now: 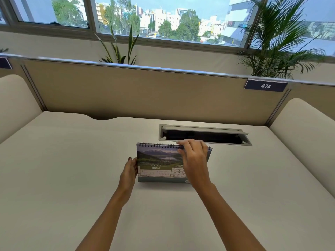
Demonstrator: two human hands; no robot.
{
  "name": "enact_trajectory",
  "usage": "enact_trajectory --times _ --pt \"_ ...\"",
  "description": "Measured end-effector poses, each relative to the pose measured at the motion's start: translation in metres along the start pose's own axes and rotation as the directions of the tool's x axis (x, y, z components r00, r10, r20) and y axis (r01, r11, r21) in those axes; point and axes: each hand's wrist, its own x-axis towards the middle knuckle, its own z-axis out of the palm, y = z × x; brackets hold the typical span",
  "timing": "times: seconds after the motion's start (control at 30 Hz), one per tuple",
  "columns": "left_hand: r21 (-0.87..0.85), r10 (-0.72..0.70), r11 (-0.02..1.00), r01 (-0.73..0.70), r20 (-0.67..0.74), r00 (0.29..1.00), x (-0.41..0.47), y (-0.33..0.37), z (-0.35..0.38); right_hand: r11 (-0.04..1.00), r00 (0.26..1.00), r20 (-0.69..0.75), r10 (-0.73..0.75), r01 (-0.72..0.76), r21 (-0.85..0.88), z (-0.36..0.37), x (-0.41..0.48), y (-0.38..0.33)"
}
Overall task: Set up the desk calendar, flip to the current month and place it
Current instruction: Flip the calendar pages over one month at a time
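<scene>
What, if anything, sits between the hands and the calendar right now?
Nothing visible. The left hand is against the calendar at its left edge, the right hand over its spiral top. The open cable tray lies behind it, apart.

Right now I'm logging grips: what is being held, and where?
The desk calendar: left hand steadies its left edge; right hand grips the spiral-bound top near its right end.

Bright, even daylight from the windows (163, 20) ahead. Soft faint shadow under the calendar (159, 165) on the counter (72, 169). Wide-angle bowing at edges. Slightly soft, no glare.
</scene>
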Motion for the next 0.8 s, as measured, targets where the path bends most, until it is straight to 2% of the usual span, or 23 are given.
enact_trajectory --times 0.6,0.7,0.8 --pt "0.010 0.028 1.000 -0.028 0.010 1.000 -0.0044 0.0048 0.0037 1.000 1.000 0.013 0.021 -0.021 0.011 0.0055 0.0000 0.0019" --pt "0.007 0.027 1.000 -0.027 0.005 1.000 -0.0038 0.0046 0.0036 0.999 0.999 -0.031 0.009 -0.008 0.040 0.0048 -0.0022 0.0032" --pt "0.006 0.021 1.000 -0.021 0.006 1.000 -0.0028 0.0033 0.0028 0.991 0.980 -0.187 0.067 -0.043 0.127 -0.0001 -0.0082 0.0040"
